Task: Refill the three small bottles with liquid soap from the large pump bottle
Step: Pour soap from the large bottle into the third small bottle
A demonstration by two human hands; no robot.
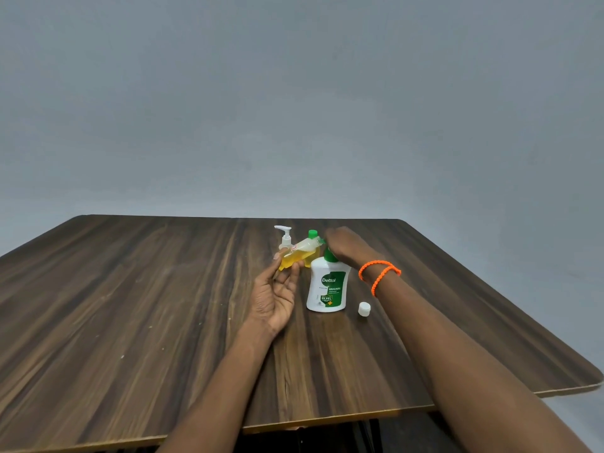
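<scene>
The large pump bottle (327, 286), white with a green label, stands upright on the wooden tabletop (130, 305). The right hand (346, 245) presses down on its green pump head. The left hand (277, 289) pinches a small clear bottle (299, 253) of yellow liquid, tilted with its open neck at the pump's spout. Behind the pump bottle stand a small green-capped bottle (312, 235) and a small white-pump bottle (285, 238). A loose white cap (364, 308) lies just right of the pump bottle's base.

Bare table (130, 305) left; white cap (364, 308) right.
</scene>
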